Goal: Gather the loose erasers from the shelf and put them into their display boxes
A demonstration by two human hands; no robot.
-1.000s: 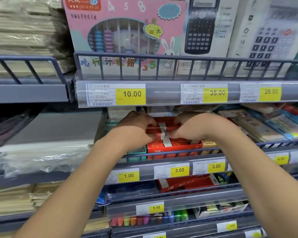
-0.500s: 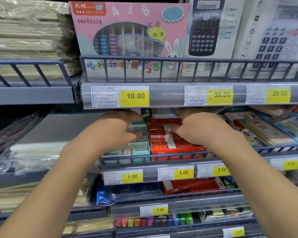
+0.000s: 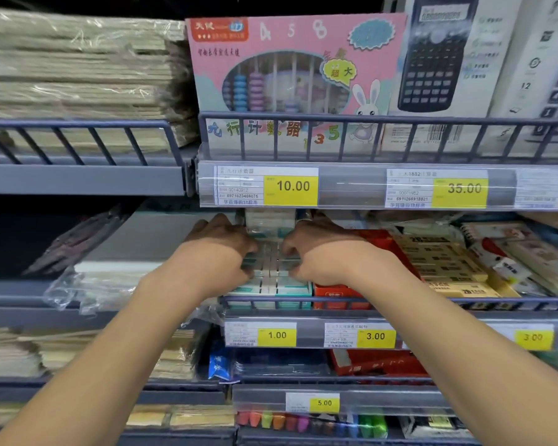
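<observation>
Both hands are in on the middle shelf (image 3: 303, 313), working the teal-and-white erasers (image 3: 269, 268) that sit packed in their display box (image 3: 290, 289) right behind the wire rail. The left hand (image 3: 221, 249) has its fingers curled onto the left side of the stack, and the right hand (image 3: 319, 252) mirrors it, fingers hooked onto the right side, so the erasers are squeezed between the two. Just to the right, touching that box, sits the red display box (image 3: 339, 289) of erasers, and beyond it a yellow box (image 3: 448, 268). Below the rail, the yellow price tag (image 3: 277, 335) reads 1.00. Up top, a pink abacus box (image 3: 290, 59) stands beside a calculator pack (image 3: 438, 56).
</observation>
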